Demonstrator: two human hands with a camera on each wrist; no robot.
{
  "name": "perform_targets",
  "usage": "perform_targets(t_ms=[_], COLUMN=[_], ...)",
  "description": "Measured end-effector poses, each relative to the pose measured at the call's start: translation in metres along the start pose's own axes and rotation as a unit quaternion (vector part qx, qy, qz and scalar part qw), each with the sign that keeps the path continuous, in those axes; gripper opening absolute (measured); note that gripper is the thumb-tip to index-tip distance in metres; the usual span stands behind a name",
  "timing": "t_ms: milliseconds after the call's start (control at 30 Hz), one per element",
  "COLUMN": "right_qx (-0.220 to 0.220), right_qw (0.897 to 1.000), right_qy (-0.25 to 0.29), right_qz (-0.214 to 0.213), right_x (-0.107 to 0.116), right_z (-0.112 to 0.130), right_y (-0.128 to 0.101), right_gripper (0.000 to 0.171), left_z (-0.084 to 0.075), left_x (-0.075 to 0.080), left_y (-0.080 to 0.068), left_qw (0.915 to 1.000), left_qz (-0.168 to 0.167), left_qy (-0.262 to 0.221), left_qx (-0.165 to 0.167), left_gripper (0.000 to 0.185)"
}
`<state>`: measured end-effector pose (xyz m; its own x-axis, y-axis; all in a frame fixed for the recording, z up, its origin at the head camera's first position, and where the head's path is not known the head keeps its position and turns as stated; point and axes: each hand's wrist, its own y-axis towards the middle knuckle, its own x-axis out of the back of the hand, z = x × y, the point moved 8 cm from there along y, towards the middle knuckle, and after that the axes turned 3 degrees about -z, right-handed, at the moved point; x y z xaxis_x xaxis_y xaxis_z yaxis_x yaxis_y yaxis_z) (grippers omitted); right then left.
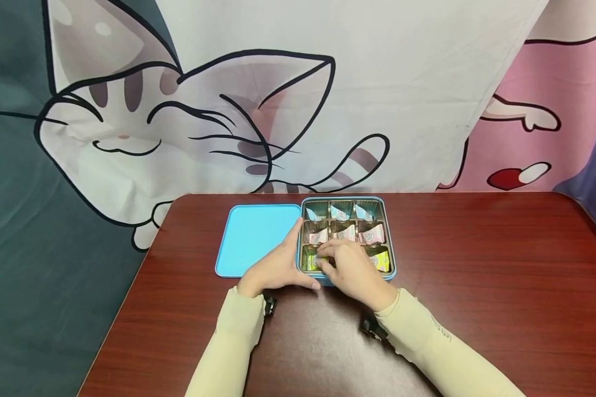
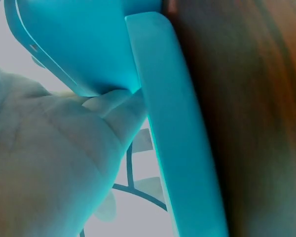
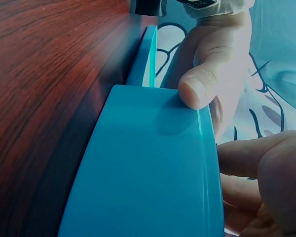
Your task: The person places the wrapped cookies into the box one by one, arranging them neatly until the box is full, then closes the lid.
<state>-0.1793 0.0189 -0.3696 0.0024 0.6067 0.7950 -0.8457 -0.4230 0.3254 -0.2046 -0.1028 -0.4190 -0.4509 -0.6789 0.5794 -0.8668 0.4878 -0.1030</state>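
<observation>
A blue box [image 1: 391,242] with a shiny divided tray stands uncovered on the table. Wrapped candies lie in its compartments: blue candies [image 1: 340,213] at the back, pink candies [image 1: 372,235] in the middle, a yellow candy [image 1: 380,261] at front right. My left hand [image 1: 277,266] holds the box by its front left corner, thumb over the front edge, fingers along the left side. My right hand [image 1: 354,268] reaches into the front row and pinches a green-wrapped candy [image 1: 313,261] in the left compartment. It hides the front middle compartment. In the right wrist view, its fingertips disappear behind the box wall [image 3: 148,163].
The light blue lid [image 1: 255,237] lies flat on the table left of the box, close by the left hand. Behind the table's [image 1: 477,286] far edge hangs a cloth [image 1: 402,82] printed with a cartoon cat.
</observation>
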Motion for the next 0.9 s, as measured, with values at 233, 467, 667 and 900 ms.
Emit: perform_targets(t_ms=[233,467,667,900], right_qx=[0.005,0.011,0.033,0.050], right_qw=[1.000,0.999,0.997,0.997], right_qy=[0.017,0.026,0.035,0.031], right_qz=[-0.019,-0.036,-0.052,-0.041], right_x=[0.004,0.006,0.009,0.006], right_z=[0.000,0.002,0.012,0.029], right_y=[-0.003,-0.006,-0.009,-0.012], right_gripper=[0.019,0.021,0.020,0.024], left_z=[-0.001,-0.003,0.001,0.004], left_x=[0.002,0.004,0.011,0.027], left_y=[0.000,-0.002,-0.007,-0.017], left_qw=[0.9999,0.9999,0.9993,0.9969], left_qz=[-0.003,-0.006,-0.013,-0.020], left_qy=[-0.016,-0.010,0.030,0.071], left_qx=[0.005,-0.009,0.017,0.030], left_gripper=[0.147,0.144,0.141,0.134])
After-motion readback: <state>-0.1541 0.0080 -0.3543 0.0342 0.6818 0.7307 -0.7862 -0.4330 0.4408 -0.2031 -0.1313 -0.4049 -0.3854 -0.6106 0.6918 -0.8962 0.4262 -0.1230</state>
